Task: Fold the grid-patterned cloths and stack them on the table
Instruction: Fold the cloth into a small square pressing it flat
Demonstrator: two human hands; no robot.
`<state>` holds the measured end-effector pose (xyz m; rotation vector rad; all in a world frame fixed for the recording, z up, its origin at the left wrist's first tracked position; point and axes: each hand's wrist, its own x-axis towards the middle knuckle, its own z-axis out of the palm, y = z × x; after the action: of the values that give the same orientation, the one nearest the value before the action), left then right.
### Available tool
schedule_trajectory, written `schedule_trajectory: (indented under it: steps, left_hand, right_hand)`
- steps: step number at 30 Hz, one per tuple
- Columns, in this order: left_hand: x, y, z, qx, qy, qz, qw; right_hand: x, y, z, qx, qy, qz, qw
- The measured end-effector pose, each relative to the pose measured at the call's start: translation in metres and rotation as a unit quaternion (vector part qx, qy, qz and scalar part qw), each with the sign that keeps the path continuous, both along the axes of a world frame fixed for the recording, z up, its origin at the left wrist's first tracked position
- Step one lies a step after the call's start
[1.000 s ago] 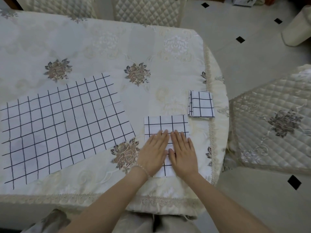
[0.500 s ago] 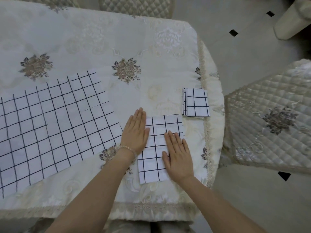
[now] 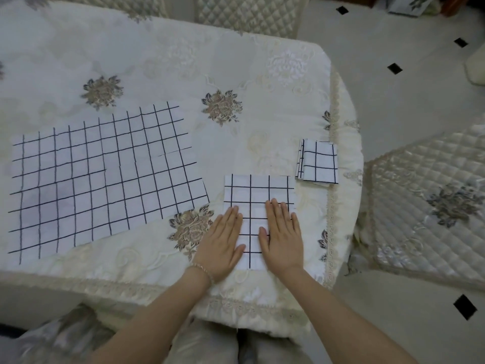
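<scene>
While your hands press it flat, the half-folded cloth (image 3: 258,195) lies near the right front corner of the tabletop (image 3: 162,61), a tall rectangle with its long side running away from you. Your left hand (image 3: 221,244) is open, palm down, fingers together, covering the cloth's left edge and partly resting on the tablecloth beside it. Your right hand (image 3: 282,236) is open too, palm down, on the cloth's right half, fingertips reaching about mid-length. Neither hand grips anything; both just lie flat. A strip of grid shows between the two thumbs.

Just beyond and to the right, apart from that cloth, sits the small folded stack (image 3: 317,162), close to the tabletop's right edge. Layer edges show on its left side; how many cloths are in it you can't tell.

To the left, well apart from your hands, the unfolded cloths (image 3: 105,177) lie spread flat. Offsets in the grid lines suggest more than one sheet overlapping there; the count is unclear.

A beaded bracelet (image 3: 203,270) is on your left wrist. The cream tablecloth carries embroidered flower motifs, one (image 3: 191,229) touching your left hand's outer side. Quilted chairs stand at the far side (image 3: 246,14) and off to the right (image 3: 430,203). The floor (image 3: 393,101) is pale tile with small black diamonds.
</scene>
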<state>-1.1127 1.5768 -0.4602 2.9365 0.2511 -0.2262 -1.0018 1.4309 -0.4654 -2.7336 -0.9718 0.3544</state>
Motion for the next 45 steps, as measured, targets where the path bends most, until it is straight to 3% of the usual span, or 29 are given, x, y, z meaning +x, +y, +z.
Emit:
schedule_trajectory:
  steps: [3, 5, 7, 9, 11, 12, 15, 18, 20, 24, 28, 30, 33, 35, 38, 42, 45]
  left_hand:
    - [0.001, -0.002, 0.013, -0.038, -0.013, 0.04, 0.998]
    - [0.005, -0.002, 0.026, -0.123, -0.05, 0.149, 0.98]
    - [0.017, -0.004, 0.036, -0.23, -0.062, 0.28, 0.93]
    - [0.033, -0.006, 0.048, -0.327, -0.061, 0.395, 0.856]
    - [0.048, -0.001, 0.058, -0.413, -0.051, 0.479, 0.773]
    - [0.054, 0.002, 0.059, -0.43, -0.044, 0.497, 0.752]
    - [0.056, 0.01, 0.063, -0.421, -0.016, 0.477, 0.772]
    - [0.049, 0.01, 0.071, -0.452, -0.037, 0.456, 0.765]
    - [0.04, 0.008, 0.077, -0.467, -0.062, 0.444, 0.763]
    - [0.026, 0.01, 0.075, -0.478, -0.064, 0.399, 0.78]
    - [0.019, 0.011, 0.074, -0.473, -0.075, 0.398, 0.782]
    - [0.018, 0.011, 0.073, -0.465, -0.09, 0.419, 0.775]
    - [0.014, 0.016, 0.064, -0.424, -0.129, 0.521, 0.729]
    - [0.006, 0.017, 0.064, -0.372, -0.128, 0.54, 0.744]
    - [-0.003, 0.01, 0.061, -0.375, -0.121, 0.5, 0.771]
    - [-0.007, 0.005, 0.061, -0.402, -0.089, 0.511, 0.755]
    - [-0.013, 0.006, 0.059, -0.366, -0.003, 0.481, 0.797]
  right_hand:
    - [0.0, 0.001, 0.002, -0.005, 0.009, 0.0, 1.0]
    - [-0.001, 0.001, 0.004, 0.001, 0.013, 0.0, 1.0]
    - [-0.001, 0.002, 0.006, 0.008, 0.021, 0.004, 1.0]
    - [0.0, 0.002, 0.01, 0.012, 0.037, 0.013, 0.999]
    - [0.003, 0.001, 0.015, 0.021, 0.07, 0.022, 0.997]
    - [0.007, -0.001, 0.018, 0.03, 0.094, 0.023, 0.995]
    - [0.022, 0.0, 0.034, 0.078, 0.206, 0.002, 0.975]
    - [0.034, -0.007, 0.055, 0.202, 0.303, -0.087, 0.927]
    - [0.043, -0.014, 0.065, 0.262, 0.318, -0.15, 0.899]
    - [0.06, -0.021, 0.071, 0.321, 0.284, -0.193, 0.883]
    - [0.066, -0.02, 0.073, 0.396, 0.352, -0.195, 0.826]
    - [0.063, -0.023, 0.074, 0.4, 0.333, -0.16, 0.839]
    - [0.051, -0.033, 0.073, 0.363, 0.32, -0.121, 0.867]
    - [0.04, -0.04, 0.072, 0.336, 0.314, -0.097, 0.883]
    - [0.022, -0.049, 0.071, 0.308, 0.273, -0.038, 0.911]
    - [0.012, -0.058, 0.057, 0.249, 0.192, 0.102, 0.944]
    - [0.011, -0.06, 0.046, 0.2, 0.13, 0.162, 0.958]
